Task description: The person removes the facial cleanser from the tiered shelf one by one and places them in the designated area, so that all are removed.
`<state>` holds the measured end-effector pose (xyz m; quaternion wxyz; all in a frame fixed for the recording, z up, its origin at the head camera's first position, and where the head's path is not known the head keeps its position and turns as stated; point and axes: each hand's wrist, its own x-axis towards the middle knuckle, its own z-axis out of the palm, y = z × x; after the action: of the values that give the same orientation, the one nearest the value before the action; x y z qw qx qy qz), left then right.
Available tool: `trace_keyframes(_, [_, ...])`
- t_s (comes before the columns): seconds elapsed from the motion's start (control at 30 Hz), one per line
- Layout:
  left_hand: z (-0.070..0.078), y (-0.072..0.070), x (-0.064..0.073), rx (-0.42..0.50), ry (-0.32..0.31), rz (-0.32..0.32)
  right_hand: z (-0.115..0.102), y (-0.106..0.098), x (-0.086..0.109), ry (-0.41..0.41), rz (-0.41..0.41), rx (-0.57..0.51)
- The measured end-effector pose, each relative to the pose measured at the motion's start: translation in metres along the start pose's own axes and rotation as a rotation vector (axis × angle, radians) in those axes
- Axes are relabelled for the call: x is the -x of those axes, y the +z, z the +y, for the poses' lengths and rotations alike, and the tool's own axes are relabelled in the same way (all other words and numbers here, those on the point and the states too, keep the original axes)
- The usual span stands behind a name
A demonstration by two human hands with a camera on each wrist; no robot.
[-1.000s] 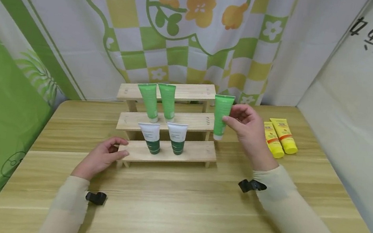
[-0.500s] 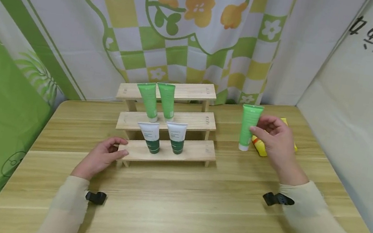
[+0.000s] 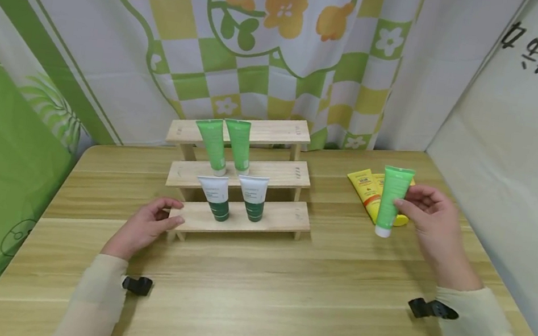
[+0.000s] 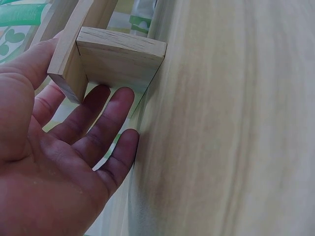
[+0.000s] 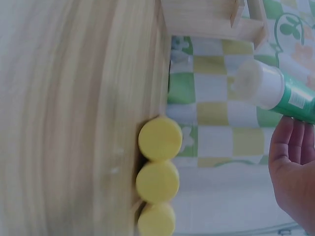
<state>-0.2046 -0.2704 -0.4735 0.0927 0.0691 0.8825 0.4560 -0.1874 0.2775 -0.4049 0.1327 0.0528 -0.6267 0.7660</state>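
My right hand (image 3: pixel 438 232) pinches an upright green squeeze tube (image 3: pixel 394 197) by its side, white cap down, above the right part of the table. Behind it lie yellow squeeze tubes (image 3: pixel 365 188), partly hidden; their three round yellow caps (image 5: pixel 160 139) line up in the right wrist view. At the left end of a three-tier wooden rack (image 3: pixel 288 216), my left hand (image 3: pixel 143 229) grips the lowest board between thumb and fingers. Two green tubes (image 3: pixel 212 144) stand cap down on the middle tier. Two white-and-dark-green tubes (image 3: pixel 253 197) stand on the lowest tier.
The rack's top board (image 3: pixel 274 131) bears nothing. The wooden table (image 3: pixel 240 296) stretches in front of and beside the rack. A patterned curtain (image 3: pixel 255 83) hangs behind the table, and a white sheet with dark writing (image 3: pixel 525 146) hangs along the right side.
My right hand has carried the green tube rightward and nearer, from beside the rack to in front of the yellow tubes. The left hand stays at the rack's end.
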Motion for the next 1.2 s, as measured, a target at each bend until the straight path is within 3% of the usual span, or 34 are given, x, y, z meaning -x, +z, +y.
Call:
trace_keyframes(0.2, [0.005,0.0,0.002,0.009,-0.014,-0.011,0.0,-0.02,0.006,0.012,0.005,0.037])
trace_keyframes(0.33, [0.009,0.0,0.003,0.012,-0.017,-0.013,0.001,-0.037,0.011,0.071,0.004,0.107])
trace_keyframes(0.57, [0.0,0.0,0.002,-0.017,-0.004,0.004,0.003,-0.071,0.02,0.173,0.029,0.179])
trace_keyframes(0.77, [-0.004,-0.001,0.004,-0.004,-0.006,0.005,0.011,-0.089,0.021,0.221,-0.051,0.206])
trace_keyframes(0.83, [-0.004,-0.001,0.004,0.004,-0.004,0.002,0.012,-0.095,0.021,0.251,-0.085,0.284])
trace_keyframes(1.0, [-0.001,0.001,0.003,-0.005,0.0,0.001,0.013,-0.105,0.018,0.329,-0.145,0.595])
trace_keyframes(1.2, [-0.001,0.001,0.001,-0.011,0.005,0.002,0.016,-0.109,0.015,0.414,-0.168,0.696])
